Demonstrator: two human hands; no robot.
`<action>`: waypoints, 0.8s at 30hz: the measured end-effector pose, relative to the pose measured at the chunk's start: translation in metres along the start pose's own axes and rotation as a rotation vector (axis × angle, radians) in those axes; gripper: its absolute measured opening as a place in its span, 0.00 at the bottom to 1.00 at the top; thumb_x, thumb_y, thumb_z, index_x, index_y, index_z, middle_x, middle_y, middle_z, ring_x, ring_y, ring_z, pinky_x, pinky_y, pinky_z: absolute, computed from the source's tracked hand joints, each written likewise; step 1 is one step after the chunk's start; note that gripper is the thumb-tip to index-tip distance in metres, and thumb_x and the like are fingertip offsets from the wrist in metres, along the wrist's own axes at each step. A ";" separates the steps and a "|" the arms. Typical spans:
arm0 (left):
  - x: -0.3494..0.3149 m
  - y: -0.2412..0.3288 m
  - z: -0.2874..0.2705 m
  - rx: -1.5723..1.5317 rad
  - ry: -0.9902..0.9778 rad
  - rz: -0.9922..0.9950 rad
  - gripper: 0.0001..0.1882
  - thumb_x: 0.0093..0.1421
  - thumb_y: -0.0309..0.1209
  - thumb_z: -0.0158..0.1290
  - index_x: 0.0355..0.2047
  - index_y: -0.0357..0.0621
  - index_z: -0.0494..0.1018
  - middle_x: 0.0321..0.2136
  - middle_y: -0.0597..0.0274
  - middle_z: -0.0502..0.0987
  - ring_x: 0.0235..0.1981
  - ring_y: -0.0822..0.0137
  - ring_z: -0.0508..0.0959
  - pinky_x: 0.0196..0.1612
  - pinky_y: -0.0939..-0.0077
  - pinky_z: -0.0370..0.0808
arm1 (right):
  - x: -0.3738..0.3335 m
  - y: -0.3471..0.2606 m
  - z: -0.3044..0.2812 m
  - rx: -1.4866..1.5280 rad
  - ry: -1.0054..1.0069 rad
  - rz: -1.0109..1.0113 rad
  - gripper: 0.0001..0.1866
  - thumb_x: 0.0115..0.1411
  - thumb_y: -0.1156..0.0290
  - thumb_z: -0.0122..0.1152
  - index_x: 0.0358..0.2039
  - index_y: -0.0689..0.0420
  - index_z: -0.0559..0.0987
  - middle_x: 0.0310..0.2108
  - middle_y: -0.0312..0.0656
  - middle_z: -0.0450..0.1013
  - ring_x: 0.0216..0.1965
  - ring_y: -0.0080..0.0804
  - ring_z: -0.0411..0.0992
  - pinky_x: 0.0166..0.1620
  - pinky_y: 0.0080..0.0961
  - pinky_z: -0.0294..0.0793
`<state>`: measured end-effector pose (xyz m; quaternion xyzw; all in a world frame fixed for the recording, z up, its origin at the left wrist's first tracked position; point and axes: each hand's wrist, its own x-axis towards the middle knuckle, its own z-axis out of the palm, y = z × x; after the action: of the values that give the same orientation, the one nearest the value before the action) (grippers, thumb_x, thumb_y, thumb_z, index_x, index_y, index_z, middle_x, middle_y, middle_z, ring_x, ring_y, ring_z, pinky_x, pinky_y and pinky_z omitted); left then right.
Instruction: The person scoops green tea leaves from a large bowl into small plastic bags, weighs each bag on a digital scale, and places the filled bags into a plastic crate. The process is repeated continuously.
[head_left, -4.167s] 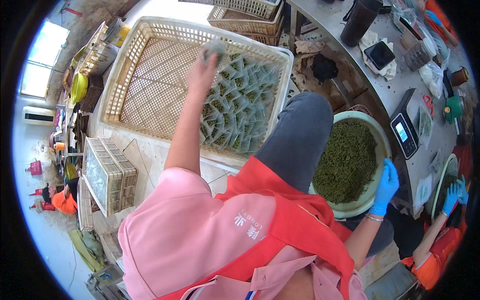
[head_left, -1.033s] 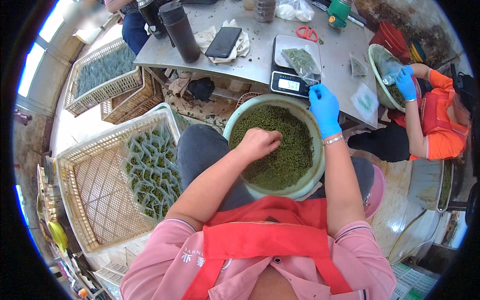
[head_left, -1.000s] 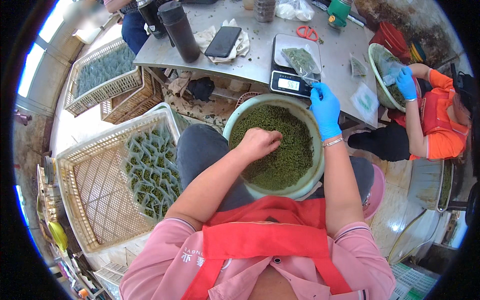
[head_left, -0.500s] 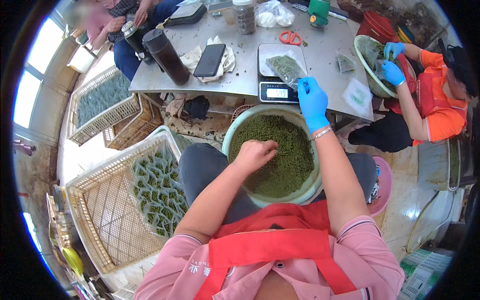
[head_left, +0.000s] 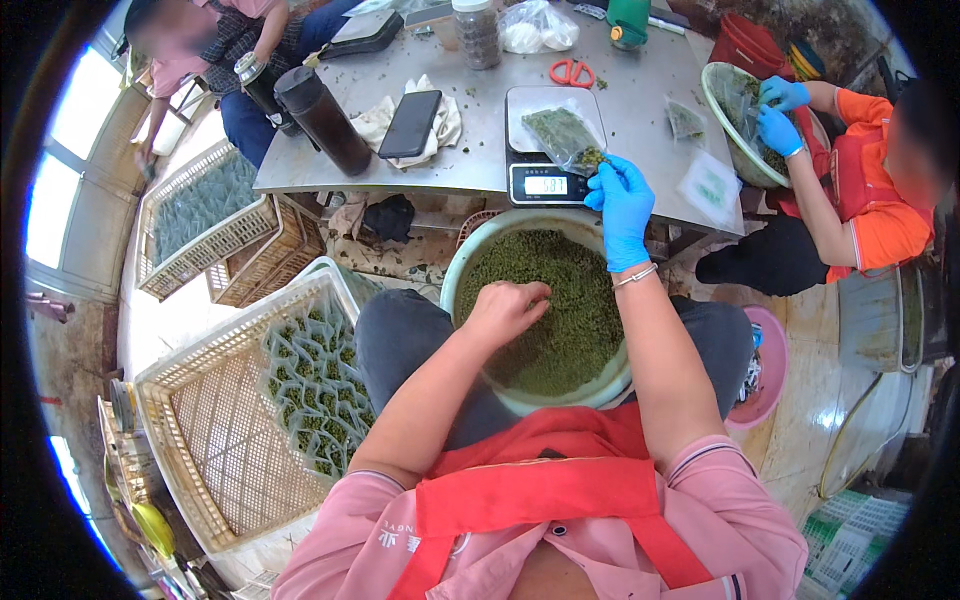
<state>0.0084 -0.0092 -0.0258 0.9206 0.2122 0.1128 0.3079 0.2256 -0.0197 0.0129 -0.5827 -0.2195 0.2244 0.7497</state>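
Note:
A clear plastic bag of small green berries, which look like green peppercorns, (head_left: 558,132) lies tilted on a digital scale (head_left: 548,186) with a lit display. My right hand (head_left: 622,205), in a blue glove, is closed at the bag's mouth, fingertips pinched on its near right end. A little clump of the green berries shows in that mouth, just beyond the fingertips. My bare left hand (head_left: 508,312) hangs over a round pale green basin (head_left: 462,262) of loose green berries (head_left: 560,345). Its fingers are curled in; what they hold is hidden.
Left of my knees, a cream plastic crate (head_left: 190,440) holds upright filled bags (head_left: 318,385). On the metal table lie red scissors (head_left: 572,73), a phone (head_left: 411,124) and a dark flask (head_left: 322,120). A gloved co-worker (head_left: 865,185) handles another basin at right. Another person sits far left.
My right hand's fingers have lowered and curled at the bag's mouth, where a green clump now shows. The scale's reading has gone up. My left hand stays over the basin.

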 end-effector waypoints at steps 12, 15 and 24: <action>0.008 0.008 -0.005 -0.134 0.100 -0.067 0.16 0.56 0.37 0.52 0.44 0.52 0.72 0.27 0.57 0.79 0.29 0.56 0.79 0.33 0.63 0.75 | -0.004 -0.004 -0.020 0.109 -0.046 0.147 0.09 0.58 0.76 0.54 0.39 0.62 0.75 0.24 0.42 0.75 0.17 0.25 0.70 0.22 0.21 0.71; 0.018 0.017 -0.011 -0.363 0.149 -0.178 0.21 0.56 0.33 0.53 0.51 0.52 0.67 0.35 0.59 0.79 0.29 0.62 0.80 0.33 0.69 0.76 | -0.020 -0.012 -0.022 0.270 -0.081 0.165 0.08 0.58 0.75 0.53 0.37 0.61 0.75 0.25 0.42 0.74 0.20 0.25 0.71 0.27 0.20 0.73; 0.028 0.025 -0.015 -0.791 0.002 -0.228 0.18 0.60 0.29 0.50 0.51 0.41 0.67 0.31 0.62 0.78 0.28 0.73 0.78 0.32 0.79 0.73 | -0.070 -0.021 -0.055 0.122 -0.449 0.428 0.08 0.57 0.73 0.54 0.36 0.61 0.76 0.27 0.39 0.75 0.24 0.25 0.73 0.29 0.21 0.74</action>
<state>0.0359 -0.0067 0.0037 0.7017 0.2534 0.1520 0.6484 0.2033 -0.1081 0.0163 -0.5056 -0.2383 0.5128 0.6516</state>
